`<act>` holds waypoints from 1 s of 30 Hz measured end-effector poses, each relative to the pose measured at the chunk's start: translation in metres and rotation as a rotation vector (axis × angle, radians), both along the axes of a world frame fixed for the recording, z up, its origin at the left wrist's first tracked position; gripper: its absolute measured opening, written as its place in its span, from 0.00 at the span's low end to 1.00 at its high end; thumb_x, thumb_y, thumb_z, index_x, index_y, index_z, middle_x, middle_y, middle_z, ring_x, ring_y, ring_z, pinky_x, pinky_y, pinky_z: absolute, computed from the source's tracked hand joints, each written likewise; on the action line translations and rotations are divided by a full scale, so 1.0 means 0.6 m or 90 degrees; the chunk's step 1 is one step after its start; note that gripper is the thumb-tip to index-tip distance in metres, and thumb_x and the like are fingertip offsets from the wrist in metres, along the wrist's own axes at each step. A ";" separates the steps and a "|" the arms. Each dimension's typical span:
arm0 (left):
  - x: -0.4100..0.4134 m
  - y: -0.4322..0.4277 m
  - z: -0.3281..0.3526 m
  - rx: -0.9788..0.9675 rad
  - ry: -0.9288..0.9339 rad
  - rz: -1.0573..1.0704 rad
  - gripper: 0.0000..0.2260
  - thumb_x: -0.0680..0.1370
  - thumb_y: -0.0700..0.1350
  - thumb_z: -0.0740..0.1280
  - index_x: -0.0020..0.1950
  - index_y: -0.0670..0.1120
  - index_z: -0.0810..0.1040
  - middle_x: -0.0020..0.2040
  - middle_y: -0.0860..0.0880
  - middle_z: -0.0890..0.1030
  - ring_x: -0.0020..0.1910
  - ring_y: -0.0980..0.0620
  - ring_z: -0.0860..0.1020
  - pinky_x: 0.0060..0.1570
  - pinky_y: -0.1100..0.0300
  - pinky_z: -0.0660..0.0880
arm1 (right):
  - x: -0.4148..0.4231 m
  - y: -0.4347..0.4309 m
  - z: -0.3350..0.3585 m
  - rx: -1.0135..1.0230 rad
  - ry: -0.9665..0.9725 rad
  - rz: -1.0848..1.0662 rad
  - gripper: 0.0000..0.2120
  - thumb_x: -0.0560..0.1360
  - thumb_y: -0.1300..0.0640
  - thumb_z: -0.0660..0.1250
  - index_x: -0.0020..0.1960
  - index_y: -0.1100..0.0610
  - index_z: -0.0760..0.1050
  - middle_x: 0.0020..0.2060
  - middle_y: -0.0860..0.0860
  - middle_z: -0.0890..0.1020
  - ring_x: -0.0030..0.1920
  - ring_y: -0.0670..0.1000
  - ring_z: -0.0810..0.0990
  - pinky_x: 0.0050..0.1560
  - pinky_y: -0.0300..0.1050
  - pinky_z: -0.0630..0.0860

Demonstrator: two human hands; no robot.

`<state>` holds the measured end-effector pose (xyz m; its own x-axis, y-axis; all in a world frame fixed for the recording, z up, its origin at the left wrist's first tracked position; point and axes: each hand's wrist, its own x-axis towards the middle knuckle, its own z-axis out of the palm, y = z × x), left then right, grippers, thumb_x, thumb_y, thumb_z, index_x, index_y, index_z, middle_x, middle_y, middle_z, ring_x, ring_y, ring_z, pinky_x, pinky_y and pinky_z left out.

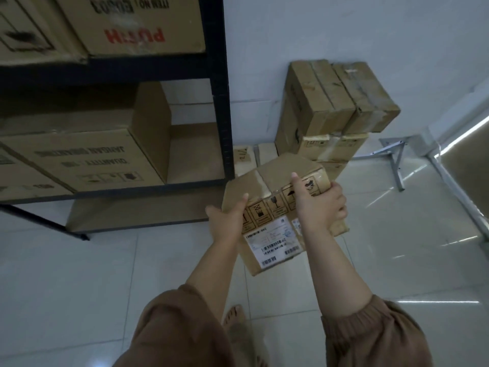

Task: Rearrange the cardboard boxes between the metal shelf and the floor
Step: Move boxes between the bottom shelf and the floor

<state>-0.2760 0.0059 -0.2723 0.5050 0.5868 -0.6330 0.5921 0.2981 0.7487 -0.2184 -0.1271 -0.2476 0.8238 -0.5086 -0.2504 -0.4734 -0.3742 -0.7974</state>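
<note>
— What does the metal shelf (223,102) carry?
— On the upper level a large carton (132,25) printed "PUSH", upside down; on the level below, another large carton (87,157) with bare board to its right; both closed, so their contents are hidden.
— And the floor (79,274)?
— A stack of sealed boxes (333,102) against the wall, right of the shelf.
— Where is the box being handled?
— The taped cardboard box (275,178) is tilted in the air above the floor, just right of the shelf's front post and in front of the stack; a shipping label (272,242) faces the camera.
— The hands?
— The left hand (227,215) grips its left edge, thumb on top; the right hand (317,205) grips the right end, fingers curled round the corner, thumb stretched up.
</note>
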 end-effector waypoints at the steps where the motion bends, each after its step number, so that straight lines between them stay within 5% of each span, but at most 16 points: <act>1: -0.020 -0.001 0.003 -0.010 0.002 0.016 0.37 0.69 0.58 0.77 0.67 0.43 0.63 0.58 0.44 0.76 0.48 0.47 0.79 0.49 0.50 0.79 | -0.015 -0.001 0.006 -0.004 0.017 0.023 0.45 0.67 0.35 0.73 0.75 0.56 0.60 0.74 0.56 0.63 0.75 0.60 0.55 0.70 0.63 0.58; 3: -0.062 0.001 0.009 -0.021 0.009 0.047 0.37 0.69 0.57 0.77 0.68 0.45 0.63 0.56 0.45 0.77 0.49 0.46 0.79 0.52 0.48 0.80 | -0.048 -0.003 0.014 -0.001 0.037 0.068 0.46 0.68 0.35 0.72 0.76 0.56 0.60 0.74 0.56 0.63 0.75 0.59 0.55 0.69 0.63 0.58; 6: -0.121 0.013 0.022 -0.023 0.011 0.080 0.28 0.69 0.56 0.77 0.56 0.44 0.66 0.54 0.44 0.80 0.46 0.47 0.80 0.54 0.47 0.80 | -0.099 0.003 0.021 0.008 0.057 0.125 0.45 0.68 0.33 0.72 0.75 0.54 0.61 0.73 0.55 0.64 0.74 0.60 0.56 0.67 0.62 0.62; 11: -0.207 0.066 0.049 0.027 -0.013 0.137 0.29 0.69 0.56 0.77 0.56 0.46 0.63 0.52 0.43 0.79 0.47 0.46 0.81 0.53 0.45 0.80 | -0.162 0.039 0.043 -0.050 0.083 0.202 0.38 0.68 0.25 0.61 0.68 0.49 0.69 0.68 0.51 0.71 0.69 0.60 0.67 0.66 0.68 0.61; 15: -0.241 0.129 0.083 0.113 -0.043 0.111 0.26 0.72 0.55 0.75 0.56 0.45 0.64 0.50 0.46 0.78 0.45 0.48 0.80 0.43 0.53 0.78 | -0.185 0.061 0.058 0.085 0.129 0.169 0.42 0.64 0.19 0.52 0.51 0.55 0.80 0.52 0.54 0.82 0.53 0.58 0.79 0.61 0.60 0.74; 19: -0.243 0.190 0.112 0.131 -0.087 0.093 0.23 0.71 0.53 0.76 0.55 0.47 0.65 0.50 0.47 0.77 0.47 0.46 0.80 0.46 0.48 0.81 | -0.191 0.087 0.055 0.250 0.118 0.064 0.37 0.72 0.27 0.61 0.55 0.61 0.77 0.52 0.56 0.81 0.53 0.59 0.79 0.60 0.55 0.75; 22: -0.246 0.216 0.129 0.108 -0.116 0.063 0.23 0.72 0.51 0.76 0.57 0.47 0.66 0.51 0.47 0.76 0.47 0.48 0.80 0.42 0.52 0.80 | -0.192 0.110 0.067 0.336 0.085 0.022 0.27 0.72 0.31 0.65 0.45 0.56 0.77 0.47 0.54 0.83 0.48 0.56 0.80 0.58 0.54 0.77; 26: -0.253 0.242 0.138 0.108 -0.196 0.003 0.23 0.74 0.47 0.75 0.62 0.47 0.67 0.53 0.50 0.76 0.46 0.55 0.79 0.31 0.67 0.76 | -0.179 0.125 0.074 0.464 0.088 0.057 0.26 0.69 0.31 0.69 0.52 0.52 0.78 0.50 0.54 0.85 0.51 0.57 0.83 0.54 0.56 0.80; 30: -0.245 0.282 0.149 0.129 -0.267 -0.139 0.27 0.74 0.44 0.75 0.69 0.50 0.68 0.61 0.53 0.75 0.56 0.57 0.76 0.48 0.63 0.78 | -0.170 0.134 0.074 0.539 0.131 0.157 0.35 0.68 0.30 0.69 0.65 0.53 0.74 0.56 0.55 0.83 0.54 0.57 0.83 0.51 0.55 0.81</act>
<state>-0.4229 0.1751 -0.1831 0.8151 0.5297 -0.2347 0.2613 0.0254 0.9649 -0.3205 -0.0466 -0.2035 0.7825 0.0971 -0.6151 -0.6212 0.1895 -0.7604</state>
